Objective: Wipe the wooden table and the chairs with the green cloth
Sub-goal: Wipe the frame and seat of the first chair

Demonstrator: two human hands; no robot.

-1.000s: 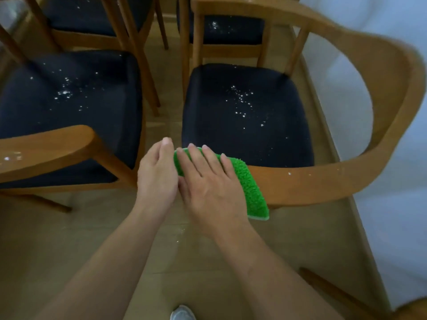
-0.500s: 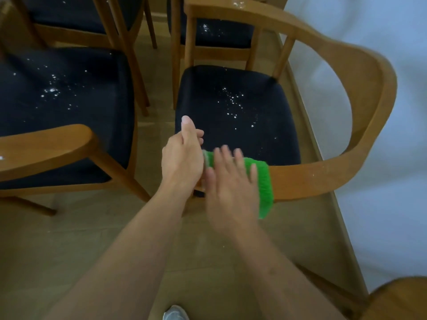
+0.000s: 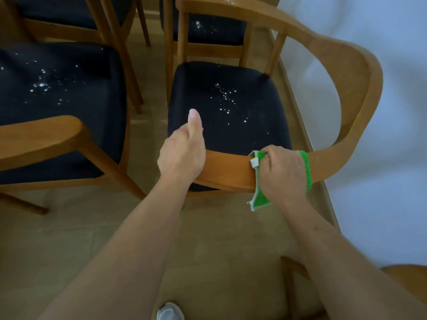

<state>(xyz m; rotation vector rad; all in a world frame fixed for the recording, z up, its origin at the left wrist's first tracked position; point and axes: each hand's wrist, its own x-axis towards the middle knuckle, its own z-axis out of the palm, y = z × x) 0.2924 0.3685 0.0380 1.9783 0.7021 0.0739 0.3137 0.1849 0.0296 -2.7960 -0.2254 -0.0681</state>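
Note:
A wooden chair (image 3: 346, 65) with a curved backrest rail and a dark seat (image 3: 226, 107) speckled with white crumbs stands in front of me. My right hand (image 3: 283, 172) grips the green cloth (image 3: 260, 197), which is wrapped over the near part of the rail. My left hand (image 3: 182, 153) holds the end of the same rail, thumb pointing up over the seat.
A second chair (image 3: 46, 135) with a crumb-covered dark seat stands to the left, more chairs (image 3: 208, 26) behind. A white wall or curtain (image 3: 392, 112) runs along the right. The floor (image 3: 92, 227) is wooden, and my shoe (image 3: 169, 311) shows at the bottom.
My right hand slid the cloth rightward along the rail and now curls round it. My left hand shifted to hold the rail's end.

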